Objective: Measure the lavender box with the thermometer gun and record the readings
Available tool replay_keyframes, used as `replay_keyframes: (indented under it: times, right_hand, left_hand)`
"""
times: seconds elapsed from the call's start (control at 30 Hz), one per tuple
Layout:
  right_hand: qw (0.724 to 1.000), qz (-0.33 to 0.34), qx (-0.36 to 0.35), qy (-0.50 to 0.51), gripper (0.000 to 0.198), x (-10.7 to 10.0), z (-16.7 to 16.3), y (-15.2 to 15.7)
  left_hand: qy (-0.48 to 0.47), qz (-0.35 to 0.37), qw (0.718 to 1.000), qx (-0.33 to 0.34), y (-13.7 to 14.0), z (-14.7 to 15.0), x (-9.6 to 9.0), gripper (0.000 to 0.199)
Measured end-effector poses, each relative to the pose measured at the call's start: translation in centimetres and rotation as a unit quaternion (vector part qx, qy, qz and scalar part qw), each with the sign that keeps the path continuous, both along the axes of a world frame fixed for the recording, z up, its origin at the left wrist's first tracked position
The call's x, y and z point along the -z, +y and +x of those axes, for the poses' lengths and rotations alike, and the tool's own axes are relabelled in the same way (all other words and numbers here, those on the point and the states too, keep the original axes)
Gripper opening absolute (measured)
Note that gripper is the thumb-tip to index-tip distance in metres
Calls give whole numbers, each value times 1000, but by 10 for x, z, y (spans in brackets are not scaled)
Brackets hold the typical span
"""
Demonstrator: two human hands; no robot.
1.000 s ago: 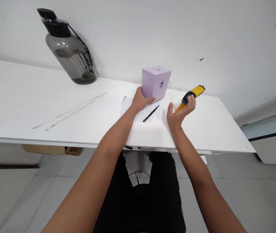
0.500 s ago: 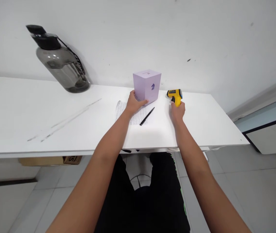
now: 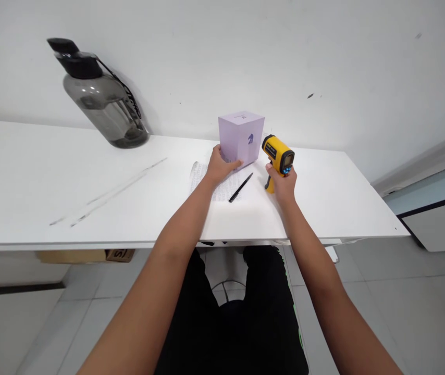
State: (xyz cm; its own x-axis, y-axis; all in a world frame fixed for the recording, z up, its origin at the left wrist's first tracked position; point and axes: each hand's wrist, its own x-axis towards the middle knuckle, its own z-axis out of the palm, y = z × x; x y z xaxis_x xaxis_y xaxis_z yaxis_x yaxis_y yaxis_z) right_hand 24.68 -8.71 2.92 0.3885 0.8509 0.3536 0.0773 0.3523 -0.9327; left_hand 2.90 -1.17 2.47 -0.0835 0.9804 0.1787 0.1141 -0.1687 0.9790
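My left hand [image 3: 221, 166] grips the lower front of a light purple box [image 3: 242, 136], its thumb along the front and fingers on the left side. The box stands upright near the wall and bears a dark horse-head mark. In my right hand [image 3: 285, 183] is a yellow and black infrared thermometer [image 3: 277, 153], held by its handle, with its small screen and blue buttons facing me. Its nose points toward the box, a short gap apart. Between my hands lies a black pen [image 3: 240, 187], partly over a sheet of printed paper [image 3: 222, 191].
A large grey see-through water bottle [image 3: 103, 99] stands at the left against the wall. The white table [image 3: 89, 182] has dark scuff lines. A cardboard box [image 3: 85, 255] shows below its front edge, at the left.
My right hand has raised the thermometer and turned it, so its screen now shows and its nose is nearer the box. My left hand stays on the box; the view shifted slightly.
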Motion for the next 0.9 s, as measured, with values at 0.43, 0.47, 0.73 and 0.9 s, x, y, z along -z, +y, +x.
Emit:
replay_keyframes:
  times: [0.43,0.47,0.73,0.9]
  right_hand:
    - [997,-14,-70,-2,70,-4,-13,-2]
    - [997,-18,-70,-7,70,-5,-13,-2]
    - [997,-34,-64,-23,62,-8,-13,-2]
    - [997,-38,-73,-12,59,-12,-15,-5]
  left_hand:
    - [15,15,999,47,3,-1,3,99]
    - [14,16,999,49,3,-1,4,99]
    - [24,25,997,64,7,-1,10,99]
    - [36,21,997,68,4,-1,7,99]
